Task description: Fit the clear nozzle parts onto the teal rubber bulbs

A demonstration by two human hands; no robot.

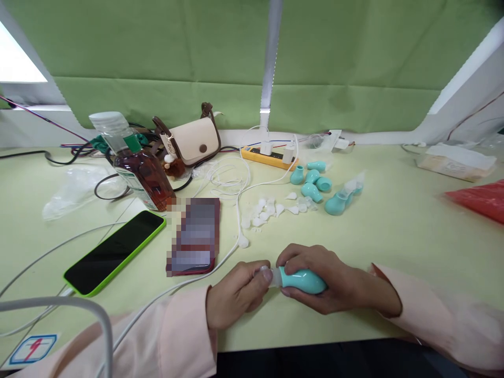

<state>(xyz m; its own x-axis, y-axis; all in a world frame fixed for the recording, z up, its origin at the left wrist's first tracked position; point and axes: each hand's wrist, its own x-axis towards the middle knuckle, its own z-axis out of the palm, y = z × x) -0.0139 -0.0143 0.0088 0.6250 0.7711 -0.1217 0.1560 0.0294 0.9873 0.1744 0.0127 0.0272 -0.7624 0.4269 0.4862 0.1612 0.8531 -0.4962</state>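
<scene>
- where's your teal piece (307,282)?
- by the bench's (394,231) front edge, wrapped in your right hand (331,275).
- your left hand (241,289)?
- pinching the clear bit (276,277) at its neck, seemingly working it; next likely calls for steady grips.

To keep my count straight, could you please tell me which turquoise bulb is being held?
The frontmost turquoise bulb: the right hand grips it, the left hand pinches translucent plastic at its neck; the other bulbs lie untouched farther back.
</scene>
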